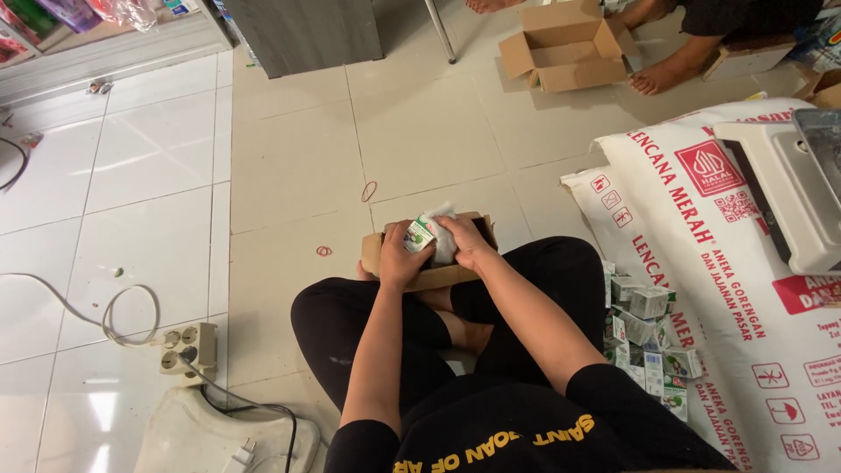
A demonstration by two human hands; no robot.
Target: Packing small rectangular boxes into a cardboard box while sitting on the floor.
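A person sits cross-legged on the tiled floor (289, 158). Beside the right knee a heap of small green-and-white cartons (646, 337) lies against a large white printed sack (701, 254). At the left, a power strip (187, 348) trails a white cable. Ahead of the shins sits a small brown cardboard box (429, 277). Over it, the left hand (399, 256) is clenched around one small green-and-white carton (420, 234), while the right hand (467, 241) grasps its other side, next to crumpled white wrapping. Farther off stands an open cardboard box (568, 48) near another person's bare feet (653, 79).
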